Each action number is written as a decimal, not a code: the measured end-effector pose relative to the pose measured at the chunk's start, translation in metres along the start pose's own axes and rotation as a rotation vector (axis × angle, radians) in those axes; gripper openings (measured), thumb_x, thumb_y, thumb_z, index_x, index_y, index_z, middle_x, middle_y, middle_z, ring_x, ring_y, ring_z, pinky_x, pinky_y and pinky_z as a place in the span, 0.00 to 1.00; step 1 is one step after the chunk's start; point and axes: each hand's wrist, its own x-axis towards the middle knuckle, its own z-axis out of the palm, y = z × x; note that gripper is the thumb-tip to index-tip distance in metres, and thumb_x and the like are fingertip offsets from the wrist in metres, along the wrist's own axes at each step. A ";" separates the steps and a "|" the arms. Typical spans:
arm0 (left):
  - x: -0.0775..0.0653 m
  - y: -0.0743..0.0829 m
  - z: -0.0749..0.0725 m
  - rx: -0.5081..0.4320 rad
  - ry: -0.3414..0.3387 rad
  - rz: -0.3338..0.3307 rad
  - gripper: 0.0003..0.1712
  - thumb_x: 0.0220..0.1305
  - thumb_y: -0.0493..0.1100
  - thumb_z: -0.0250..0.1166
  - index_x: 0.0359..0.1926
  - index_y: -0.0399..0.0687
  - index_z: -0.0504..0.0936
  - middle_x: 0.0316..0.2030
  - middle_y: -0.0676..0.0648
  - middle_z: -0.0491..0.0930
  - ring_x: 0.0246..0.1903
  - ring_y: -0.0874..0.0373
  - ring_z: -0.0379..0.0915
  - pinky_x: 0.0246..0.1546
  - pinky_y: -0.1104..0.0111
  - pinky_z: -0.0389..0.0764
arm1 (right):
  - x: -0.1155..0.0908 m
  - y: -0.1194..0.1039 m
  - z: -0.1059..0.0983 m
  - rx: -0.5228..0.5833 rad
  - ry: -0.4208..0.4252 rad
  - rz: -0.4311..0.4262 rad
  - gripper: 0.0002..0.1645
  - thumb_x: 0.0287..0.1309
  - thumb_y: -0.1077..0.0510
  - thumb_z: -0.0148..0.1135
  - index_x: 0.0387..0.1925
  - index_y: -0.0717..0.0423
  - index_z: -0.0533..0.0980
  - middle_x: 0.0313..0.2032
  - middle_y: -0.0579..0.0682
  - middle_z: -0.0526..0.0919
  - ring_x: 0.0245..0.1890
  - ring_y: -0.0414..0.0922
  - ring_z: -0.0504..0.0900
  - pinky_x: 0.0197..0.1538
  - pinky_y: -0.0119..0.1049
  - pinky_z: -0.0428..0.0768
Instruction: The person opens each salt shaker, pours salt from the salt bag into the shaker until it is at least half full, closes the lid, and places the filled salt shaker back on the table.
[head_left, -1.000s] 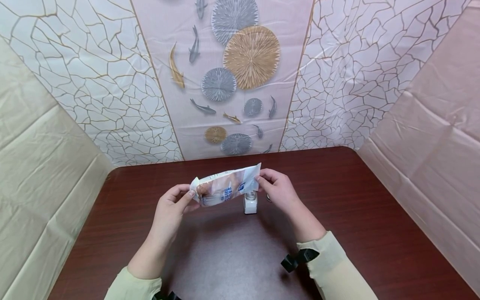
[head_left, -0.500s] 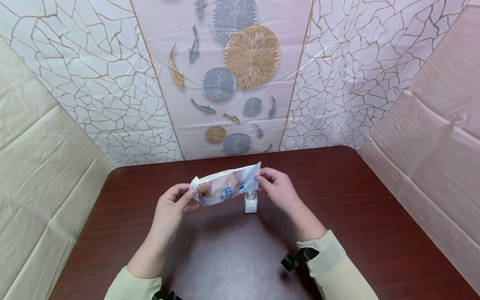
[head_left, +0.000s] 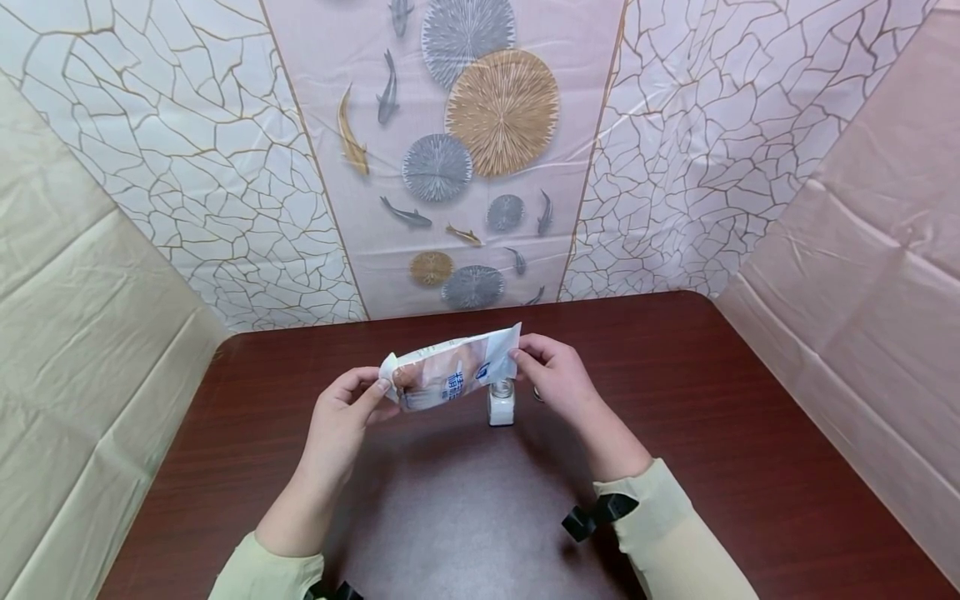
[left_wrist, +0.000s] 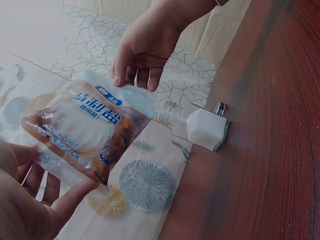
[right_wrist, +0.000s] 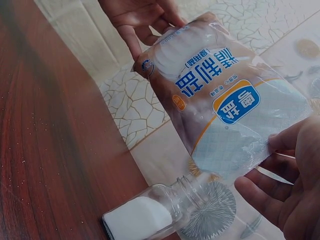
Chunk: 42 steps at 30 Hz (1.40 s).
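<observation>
A printed plastic bag of salt (head_left: 446, 375) is stretched between both hands above the table, its right end higher than its left. My left hand (head_left: 341, 421) grips the brown left end, thumb in front and fingers behind. My right hand (head_left: 558, 379) pinches the pale, flat right end. Under that pale end stands a glass jar (left_wrist: 205, 130), upright and uncapped, partly filled with white salt. In the right wrist view, the corner of the bag overlaps the neck of the jar (right_wrist: 140, 217). A metal lid (left_wrist: 221, 108) lies on the table beside the jar.
The dark red wooden table (head_left: 247, 467) has small white grains scattered over it in the wrist views. A patterned cloth (head_left: 502, 117) hangs behind its far edge. Plain beige cloths (head_left: 847, 275) close in both sides.
</observation>
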 end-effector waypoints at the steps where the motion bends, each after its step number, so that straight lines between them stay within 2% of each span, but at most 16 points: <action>1: 0.000 0.000 0.000 0.000 0.000 0.001 0.11 0.68 0.30 0.61 0.50 0.28 0.77 0.41 0.45 0.80 0.43 0.51 0.78 0.42 0.57 0.85 | 0.000 0.000 0.000 0.000 0.000 0.000 0.08 0.68 0.59 0.60 0.44 0.55 0.82 0.32 0.52 0.85 0.27 0.46 0.81 0.21 0.36 0.75; 10: -0.001 0.002 0.002 0.010 -0.007 -0.009 0.12 0.68 0.30 0.61 0.50 0.28 0.77 0.41 0.45 0.79 0.43 0.53 0.78 0.42 0.58 0.85 | 0.000 0.003 -0.001 0.007 0.000 0.007 0.08 0.68 0.59 0.60 0.44 0.55 0.82 0.34 0.52 0.85 0.28 0.45 0.83 0.26 0.37 0.78; 27: 0.001 0.000 0.002 0.017 -0.010 -0.025 0.11 0.69 0.32 0.61 0.50 0.32 0.78 0.42 0.44 0.79 0.43 0.53 0.78 0.43 0.57 0.85 | -0.002 0.007 -0.002 0.024 -0.014 0.031 0.09 0.68 0.57 0.60 0.45 0.54 0.82 0.34 0.53 0.85 0.28 0.46 0.81 0.19 0.38 0.74; 42: 0.001 0.000 0.003 0.038 0.001 -0.032 0.12 0.69 0.31 0.61 0.52 0.30 0.77 0.41 0.45 0.79 0.43 0.53 0.77 0.42 0.59 0.85 | 0.000 0.009 -0.001 0.025 -0.017 0.026 0.08 0.68 0.57 0.60 0.45 0.53 0.82 0.34 0.52 0.85 0.28 0.47 0.81 0.21 0.37 0.74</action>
